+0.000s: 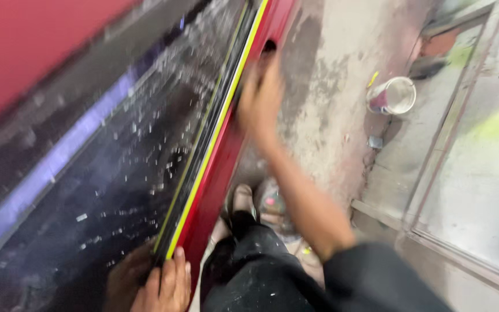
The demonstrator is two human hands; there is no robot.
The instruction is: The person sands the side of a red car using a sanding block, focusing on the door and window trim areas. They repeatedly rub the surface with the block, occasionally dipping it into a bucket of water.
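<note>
Red door panel (215, 173) between both hands' fingers (171, 271).

Head cam, looks steeply down, close over red panel (226, 173).

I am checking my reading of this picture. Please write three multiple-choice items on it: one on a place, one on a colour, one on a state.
1. Where is the right hand?
A. on the red metal panel
B. in the cup
C. on the floor

2. What colour is the strip along the panel's edge?
A. white
B. yellow
C. green

3. How does the small round cup on the concrete floor lie?
A. upright
B. upside down
C. on its side

Answers: 1 A, the palm presses the panel's outer face; 2 B, a yellow line runs along the edge; 3 C, its open mouth faces sideways.
</note>
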